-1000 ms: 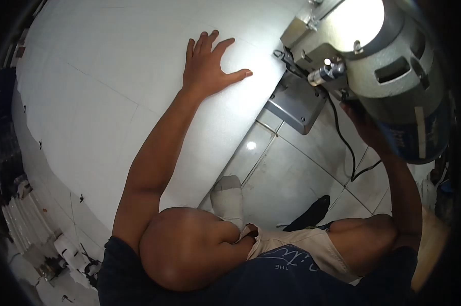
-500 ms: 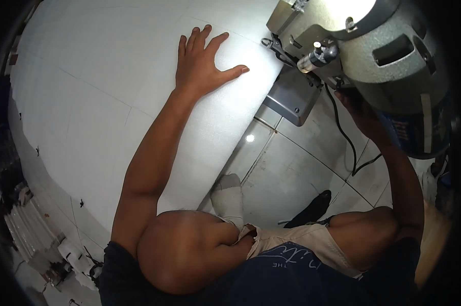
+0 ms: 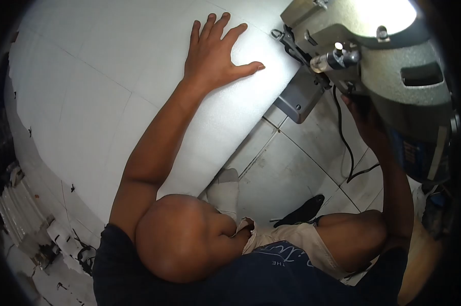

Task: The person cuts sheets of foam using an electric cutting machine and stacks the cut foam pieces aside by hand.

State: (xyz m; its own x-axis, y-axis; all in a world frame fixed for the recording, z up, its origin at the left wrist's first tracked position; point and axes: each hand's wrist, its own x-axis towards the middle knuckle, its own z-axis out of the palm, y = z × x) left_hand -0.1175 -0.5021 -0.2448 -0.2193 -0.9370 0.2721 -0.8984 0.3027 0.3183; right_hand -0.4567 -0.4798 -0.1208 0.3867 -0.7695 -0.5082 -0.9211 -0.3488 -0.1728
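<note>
My left hand [image 3: 212, 58] lies flat with fingers spread on a large white foam-like sheet [image 3: 103, 76], near its right edge. Just right of it, a grey-green electric cutting machine [image 3: 404, 76] with a lit upper part stands at the sheet's edge, on a grey base plate [image 3: 299, 97]. My right hand [image 3: 365, 120] is at the machine's underside on the right; its fingers are mostly hidden behind the machine body, so its grip cannot be made out. A black cord [image 3: 342, 137] hangs below the machine.
Pale floor tiles [image 3: 286, 168] show between the sheet and my bent legs. A dark shoe or sock [image 3: 304, 210] and a light sock [image 3: 223, 191] are on my feet. Plastic-wrapped bundles [image 3: 23, 217] lie at the lower left.
The machine and my right hand have moved a little forward along the sheet's edge. My left hand has slid slightly forward too, still spread. The view has shifted somewhat.
</note>
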